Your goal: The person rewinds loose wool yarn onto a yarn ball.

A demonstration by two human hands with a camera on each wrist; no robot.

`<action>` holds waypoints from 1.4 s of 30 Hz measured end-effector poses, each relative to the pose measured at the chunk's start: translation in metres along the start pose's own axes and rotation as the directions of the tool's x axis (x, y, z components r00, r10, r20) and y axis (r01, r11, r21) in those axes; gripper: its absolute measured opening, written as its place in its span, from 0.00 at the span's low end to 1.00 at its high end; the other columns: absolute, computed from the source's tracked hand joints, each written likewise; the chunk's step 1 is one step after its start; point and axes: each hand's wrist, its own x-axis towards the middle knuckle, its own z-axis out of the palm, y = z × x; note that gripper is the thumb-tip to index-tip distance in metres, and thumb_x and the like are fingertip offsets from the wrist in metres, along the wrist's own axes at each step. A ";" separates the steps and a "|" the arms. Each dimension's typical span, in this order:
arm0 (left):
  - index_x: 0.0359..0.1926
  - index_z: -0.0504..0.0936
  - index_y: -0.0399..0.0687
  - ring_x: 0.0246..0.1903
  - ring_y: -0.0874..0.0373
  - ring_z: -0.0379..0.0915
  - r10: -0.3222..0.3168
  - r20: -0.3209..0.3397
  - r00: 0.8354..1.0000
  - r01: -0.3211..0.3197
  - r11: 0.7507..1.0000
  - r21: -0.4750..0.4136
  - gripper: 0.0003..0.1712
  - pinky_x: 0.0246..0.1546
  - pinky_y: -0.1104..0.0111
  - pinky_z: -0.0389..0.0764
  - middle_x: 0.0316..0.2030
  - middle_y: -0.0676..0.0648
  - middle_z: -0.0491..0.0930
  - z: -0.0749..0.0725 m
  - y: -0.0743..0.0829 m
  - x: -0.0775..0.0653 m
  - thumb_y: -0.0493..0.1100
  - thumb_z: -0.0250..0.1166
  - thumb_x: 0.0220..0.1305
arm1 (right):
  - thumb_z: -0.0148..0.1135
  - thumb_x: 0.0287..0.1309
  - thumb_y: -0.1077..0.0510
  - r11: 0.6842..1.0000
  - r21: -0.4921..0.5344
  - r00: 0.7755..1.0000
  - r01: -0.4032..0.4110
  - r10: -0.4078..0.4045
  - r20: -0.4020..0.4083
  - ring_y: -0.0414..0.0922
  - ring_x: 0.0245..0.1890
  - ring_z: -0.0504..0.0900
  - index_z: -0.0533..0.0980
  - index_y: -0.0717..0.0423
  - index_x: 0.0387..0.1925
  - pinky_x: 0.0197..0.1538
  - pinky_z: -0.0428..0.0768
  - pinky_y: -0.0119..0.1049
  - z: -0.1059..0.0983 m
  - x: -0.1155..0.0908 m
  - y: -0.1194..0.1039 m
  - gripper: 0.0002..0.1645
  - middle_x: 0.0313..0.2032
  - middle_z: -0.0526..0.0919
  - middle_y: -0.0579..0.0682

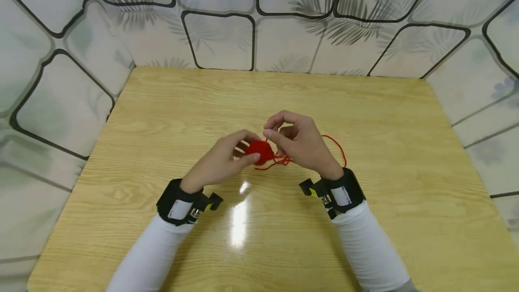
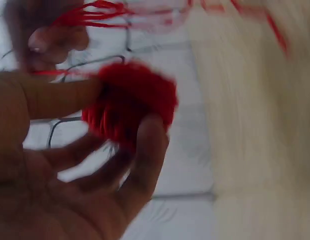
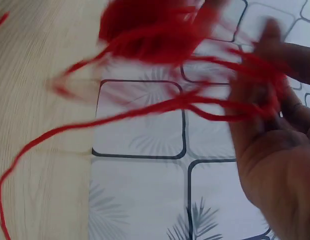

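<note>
Between its thumb and fingers, my left hand point(image 1: 220, 159) holds a small ball of red yarn point(image 1: 261, 151) above the table. The left wrist view shows the wound strands on the ball point(image 2: 130, 105), with fingertips on its near side. Just right of it, my right hand point(image 1: 302, 141) has its thumb and index finger curled together on a strand of red yarn running to the ball. Several loose loops of yarn point(image 3: 215, 107) hang between the ball and the right hand's fingers, blurred in the right wrist view.
A wooden table point(image 1: 182, 102) lies under both hands. A loose yarn tail point(image 1: 340, 148) curves to the right of the right hand. Patterned wall covering point(image 1: 220, 42) stands behind the table and along its sides. Both wrists wear black straps with small cameras.
</note>
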 end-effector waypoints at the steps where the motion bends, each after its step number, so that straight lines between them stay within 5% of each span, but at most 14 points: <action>1: 0.59 0.76 0.36 0.47 0.49 0.80 0.003 0.051 0.999 0.003 0.995 -0.102 0.18 0.47 0.58 0.84 0.51 0.42 0.80 0.000 0.000 -0.005 0.37 0.64 0.72 | 0.65 0.66 0.67 1.000 0.000 1.000 0.008 -0.008 0.005 0.48 0.14 0.69 0.81 0.61 0.41 0.20 0.71 0.34 -0.002 0.001 0.002 0.03 0.31 0.81 0.52; 3: 0.61 0.74 0.36 0.50 0.49 0.80 0.022 0.083 0.996 0.004 0.953 -0.302 0.19 0.50 0.58 0.84 0.54 0.42 0.79 0.002 0.003 -0.014 0.38 0.63 0.73 | 0.67 0.64 0.68 0.999 0.007 1.000 0.031 -0.031 0.004 0.45 0.13 0.64 0.82 0.61 0.40 0.19 0.63 0.32 -0.003 0.003 0.010 0.04 0.31 0.81 0.50; 5: 0.61 0.72 0.33 0.53 0.48 0.79 0.029 0.024 0.999 -0.013 0.866 -0.500 0.22 0.52 0.57 0.83 0.56 0.39 0.76 0.005 0.008 -0.020 0.39 0.63 0.73 | 0.67 0.63 0.70 0.999 0.043 0.999 0.031 -0.031 -0.009 0.42 0.15 0.67 0.83 0.63 0.39 0.21 0.67 0.29 0.001 0.000 0.020 0.04 0.33 0.83 0.51; 8: 0.62 0.69 0.32 0.58 0.46 0.76 -0.031 -0.164 0.986 -0.091 0.721 -0.687 0.23 0.56 0.58 0.81 0.60 0.36 0.73 0.010 0.015 -0.019 0.40 0.63 0.74 | 0.64 0.64 0.72 0.995 0.097 0.999 0.021 -0.017 -0.046 0.40 0.21 0.76 0.82 0.65 0.41 0.25 0.74 0.28 0.013 -0.010 0.034 0.05 0.35 0.85 0.53; 10: 0.61 0.69 0.32 0.56 0.46 0.77 -0.096 -0.308 0.947 -0.159 0.692 -0.704 0.21 0.55 0.59 0.81 0.59 0.37 0.72 0.013 0.015 -0.012 0.39 0.63 0.73 | 0.64 0.64 0.71 0.998 0.051 0.995 0.047 -0.043 -0.087 0.40 0.25 0.79 0.82 0.65 0.42 0.27 0.76 0.29 0.024 -0.019 0.040 0.06 0.35 0.86 0.53; 11: 0.61 0.69 0.32 0.55 0.46 0.77 -0.114 -0.372 0.921 -0.184 0.716 -0.674 0.20 0.55 0.60 0.82 0.58 0.37 0.72 0.015 0.013 -0.008 0.37 0.62 0.74 | 0.65 0.64 0.70 0.998 -0.004 0.992 0.070 -0.070 -0.107 0.40 0.25 0.78 0.82 0.63 0.42 0.26 0.75 0.29 0.029 -0.024 0.041 0.06 0.34 0.86 0.52; 14: 0.60 0.70 0.32 0.51 0.47 0.77 -0.119 -0.510 0.852 -0.149 0.879 -0.452 0.19 0.51 0.62 0.83 0.55 0.37 0.73 0.018 0.004 0.004 0.34 0.62 0.73 | 0.68 0.62 0.68 0.973 -0.190 0.974 0.135 -0.165 -0.153 0.39 0.21 0.71 0.83 0.60 0.41 0.23 0.70 0.30 0.039 -0.035 0.039 0.06 0.29 0.83 0.48; 16: 0.61 0.71 0.31 0.49 0.47 0.76 -0.066 -0.542 0.838 -0.086 0.964 -0.251 0.20 0.49 0.61 0.83 0.54 0.37 0.74 0.019 -0.003 0.008 0.34 0.63 0.72 | 0.70 0.60 0.67 0.951 -0.268 0.966 0.157 -0.205 -0.161 0.38 0.19 0.66 0.83 0.58 0.39 0.22 0.67 0.30 0.039 -0.040 0.035 0.06 0.27 0.81 0.46; 18: 0.61 0.72 0.31 0.49 0.46 0.76 -0.002 -0.532 0.847 -0.044 0.996 -0.074 0.22 0.48 0.59 0.83 0.53 0.36 0.75 0.019 -0.008 0.010 0.35 0.65 0.70 | 0.71 0.58 0.68 0.946 -0.283 0.966 0.157 -0.207 -0.156 0.38 0.19 0.67 0.83 0.56 0.37 0.22 0.67 0.31 0.035 -0.041 0.030 0.07 0.27 0.81 0.45; 22: 0.59 0.74 0.31 0.46 0.45 0.77 0.082 -0.436 0.896 -0.026 0.991 0.134 0.21 0.45 0.56 0.84 0.51 0.35 0.76 0.018 -0.011 0.009 0.34 0.67 0.68 | 0.72 0.57 0.68 0.949 -0.275 0.969 0.153 -0.198 -0.144 0.39 0.19 0.68 0.82 0.55 0.36 0.23 0.69 0.31 0.022 -0.038 0.020 0.08 0.29 0.82 0.43; 28: 0.58 0.75 0.33 0.46 0.46 0.78 0.033 -0.293 0.956 0.007 0.991 0.132 0.20 0.44 0.58 0.85 0.50 0.38 0.77 0.009 -0.009 0.003 0.35 0.67 0.68 | 0.72 0.56 0.70 0.948 -0.273 0.960 0.165 -0.218 -0.175 0.41 0.21 0.71 0.82 0.59 0.36 0.25 0.72 0.31 0.000 -0.028 0.012 0.08 0.31 0.84 0.46; 33: 0.59 0.75 0.32 0.46 0.44 0.77 0.032 -0.330 0.943 0.043 0.975 0.218 0.21 0.45 0.54 0.84 0.51 0.36 0.76 -0.013 -0.009 -0.004 0.34 0.67 0.68 | 0.71 0.57 0.69 0.924 -0.365 0.984 0.111 -0.154 -0.090 0.40 0.27 0.76 0.81 0.58 0.35 0.33 0.77 0.34 -0.021 -0.028 0.016 0.07 0.32 0.83 0.45; 39: 0.57 0.73 0.26 0.48 0.35 0.73 0.205 -0.466 0.861 0.073 0.856 0.511 0.22 0.46 0.49 0.81 0.50 0.28 0.73 -0.051 -0.013 -0.012 0.33 0.67 0.67 | 0.67 0.59 0.69 0.882 -0.472 1.000 -0.005 0.002 -0.007 0.41 0.31 0.78 0.79 0.56 0.34 0.37 0.80 0.41 -0.048 -0.041 0.026 0.07 0.32 0.81 0.46; 42: 0.55 0.74 0.25 0.45 0.35 0.74 0.118 -0.408 0.905 0.129 0.840 0.528 0.20 0.43 0.49 0.82 0.47 0.28 0.74 -0.066 -0.009 -0.016 0.34 0.66 0.68 | 0.68 0.59 0.68 0.858 -0.508 0.997 -0.077 0.054 -0.061 0.41 0.31 0.78 0.79 0.57 0.35 0.36 0.80 0.41 -0.058 -0.046 0.030 0.06 0.32 0.81 0.47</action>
